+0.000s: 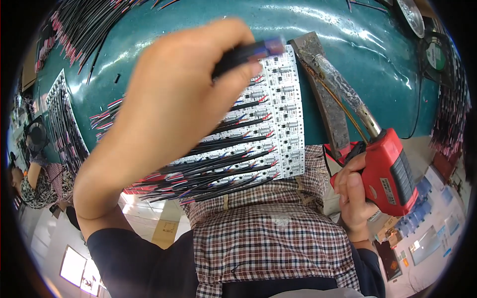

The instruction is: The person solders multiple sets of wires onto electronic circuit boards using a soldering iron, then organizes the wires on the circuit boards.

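My left hand (181, 74), a little smeared by motion, is raised over the far part of a white circuit board panel (290, 121). Its fingers are closed around black cables (236, 58) whose blurred blue and reddish ends point right, toward the panel's far edge. Several black cables lie across the panel, their stripped coloured wires ending at its rows of components. At the right, my right hand (355, 196) grips the handle of a red soldering gun (385, 164). The gun's metal barrel slants up and left, its tip over a dark bar (325, 99) beside the panel.
Bundled black cables (89, 25) lie on the green table (348, 30) at the far left. Another wired panel (64, 116) stands left. A small fan (435, 57) and hanging cables (449, 111) are at the right. Another person (42, 181) sits at the left.
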### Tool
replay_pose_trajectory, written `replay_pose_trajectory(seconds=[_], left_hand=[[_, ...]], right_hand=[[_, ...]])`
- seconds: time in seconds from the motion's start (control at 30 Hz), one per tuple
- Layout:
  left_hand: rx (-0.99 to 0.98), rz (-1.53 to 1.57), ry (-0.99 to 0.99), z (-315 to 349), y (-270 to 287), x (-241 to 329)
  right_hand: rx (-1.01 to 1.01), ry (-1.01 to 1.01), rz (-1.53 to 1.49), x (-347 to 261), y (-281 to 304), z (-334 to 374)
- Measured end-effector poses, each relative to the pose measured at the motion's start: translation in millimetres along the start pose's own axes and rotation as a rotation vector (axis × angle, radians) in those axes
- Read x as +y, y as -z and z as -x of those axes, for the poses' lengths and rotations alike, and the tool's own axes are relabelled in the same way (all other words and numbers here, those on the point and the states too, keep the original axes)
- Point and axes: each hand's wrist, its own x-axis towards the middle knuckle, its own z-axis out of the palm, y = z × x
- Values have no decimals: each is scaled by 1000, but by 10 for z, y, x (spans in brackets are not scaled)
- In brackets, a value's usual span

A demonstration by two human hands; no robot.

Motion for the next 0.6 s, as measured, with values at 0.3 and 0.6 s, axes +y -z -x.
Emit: replay_pose_trajectory(seconds=[0.3, 0.6], left_hand=[[71, 24, -7, 23, -294, -125], [63, -27, 0, 45, -254, -139]], right_hand=[[-58, -50, 200, 5, 9, 61], [-58, -17, 243, 39, 11, 50]])
